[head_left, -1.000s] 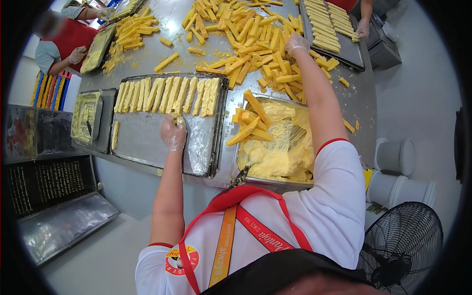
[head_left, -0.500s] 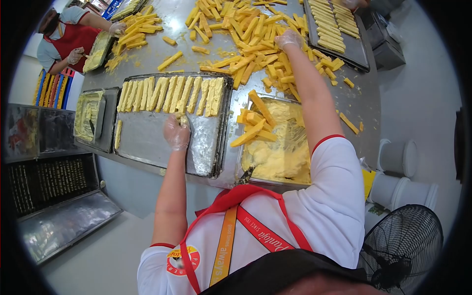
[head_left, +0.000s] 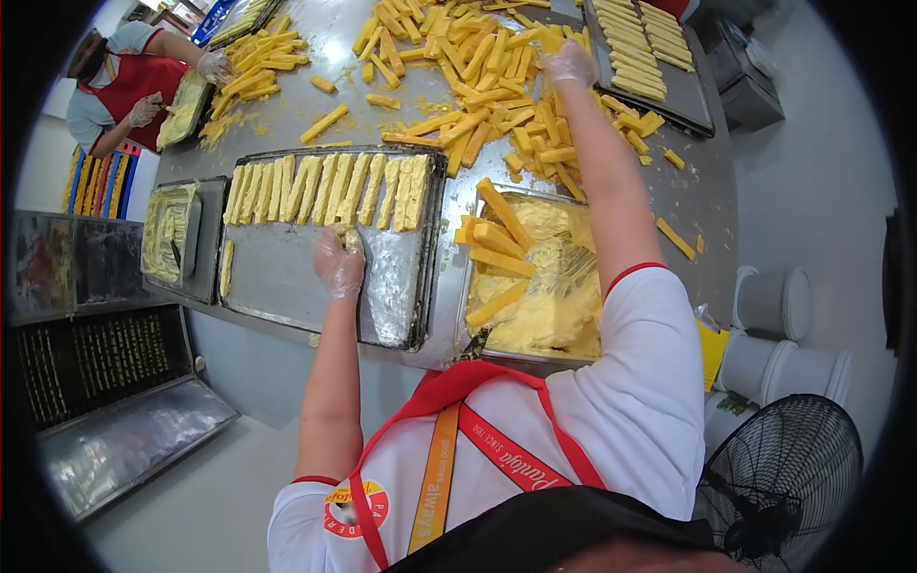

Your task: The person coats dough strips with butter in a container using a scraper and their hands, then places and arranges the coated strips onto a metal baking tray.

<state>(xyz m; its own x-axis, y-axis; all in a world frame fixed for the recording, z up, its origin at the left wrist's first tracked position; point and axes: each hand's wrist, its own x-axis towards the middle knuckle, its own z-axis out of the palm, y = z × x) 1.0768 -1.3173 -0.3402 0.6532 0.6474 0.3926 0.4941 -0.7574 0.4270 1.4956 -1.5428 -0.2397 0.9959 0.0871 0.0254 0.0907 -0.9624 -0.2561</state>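
A grey metal table [head_left: 306,100], smeared and crumb-strewn, filled the middle of the room. White tubs [head_left: 772,304] and a black fan [head_left: 781,482] stood on the floor at the right, and a co-worker [head_left: 129,81] in a red apron stood at the far left.

Compared with the earlier frames, one cut stick [head_left: 497,304] lay lower on the cream [head_left: 549,310] in its pan, apart from the small heap [head_left: 492,244] there; the right hand [head_left: 570,65] had come closer to the far-right tray [head_left: 686,95].

That hand was at the pile of yellow sticks [head_left: 478,81], a stick showing by its fingers; whether they pinched it, I cannot tell. The left hand [head_left: 339,265] was over the near tray [head_left: 277,272], fingers curled beside a pale coated piece [head_left: 350,239], their grip unclear.

The coated sticks [head_left: 330,189] lay side by side across the tray's far part, long axes running away from the wearer, some slightly slanted. One more [head_left: 226,270] lay along the left edge, similarly aligned. The pile's sticks pointed many ways.
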